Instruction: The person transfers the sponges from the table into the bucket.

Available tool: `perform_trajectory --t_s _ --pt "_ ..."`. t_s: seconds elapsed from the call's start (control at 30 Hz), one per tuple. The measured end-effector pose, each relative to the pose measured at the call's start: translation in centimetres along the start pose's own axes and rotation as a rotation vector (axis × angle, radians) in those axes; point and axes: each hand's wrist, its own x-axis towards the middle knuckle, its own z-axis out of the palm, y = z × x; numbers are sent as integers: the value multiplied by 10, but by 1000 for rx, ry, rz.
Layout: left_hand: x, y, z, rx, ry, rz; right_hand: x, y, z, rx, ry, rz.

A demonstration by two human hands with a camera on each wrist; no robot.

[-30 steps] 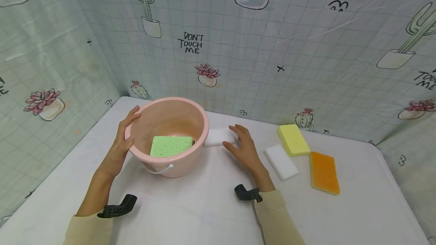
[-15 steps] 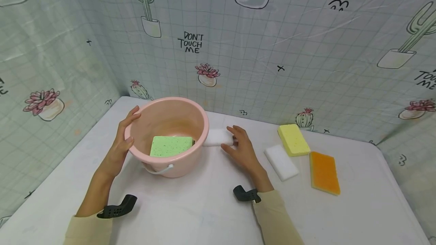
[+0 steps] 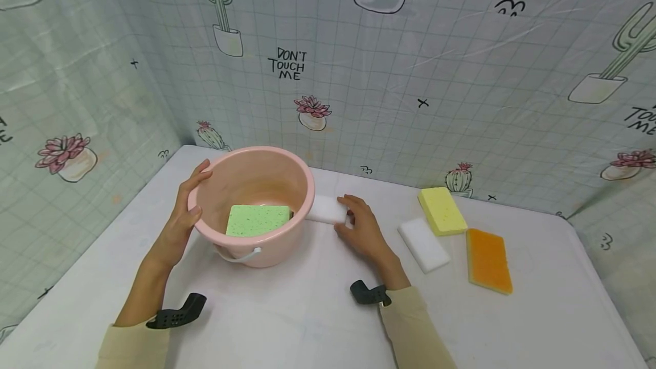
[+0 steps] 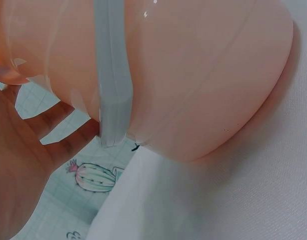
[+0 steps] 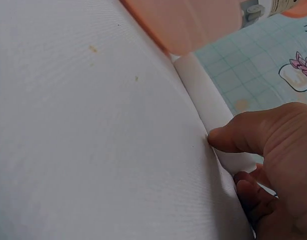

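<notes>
A pink bucket (image 3: 277, 244) with a pale handle stands left of centre in the head view, a speckled green sponge (image 3: 258, 220) inside it. My left hand (image 3: 179, 218) holds the bucket's left rim, thumb on the near side and fingertips over the edge. In the left wrist view that hand (image 4: 23, 155) lies against the bucket's wall. Just right of the bucket lies a white sponge (image 3: 324, 209), its left end hidden behind the bucket. My right hand (image 3: 363, 229) pinches its right end between thumb and fingers; the right wrist view shows the thumb (image 5: 233, 134) on the sponge's side.
Right of my right hand lie a second white sponge (image 3: 423, 245), a yellow sponge (image 3: 442, 210) and an orange sponge (image 3: 488, 261) on the white tabletop (image 3: 287, 318). A cactus-print curtain (image 3: 359, 73) hangs behind and along the table's sides.
My right hand has shifted slightly left, and its thumb and fingers have closed on the white sponge's end, which has turned slightly toward me. The left hand and bucket stay still.
</notes>
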Motion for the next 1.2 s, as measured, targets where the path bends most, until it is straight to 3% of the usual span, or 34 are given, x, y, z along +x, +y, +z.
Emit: perform_trajectory --t_s 0.73,1.2 --pt "0 3 1 13 -14 15 -1 -3 -5 14 32 27" --pt "1 3 2 7 -16 19 2 -16 -28 51 99 26"
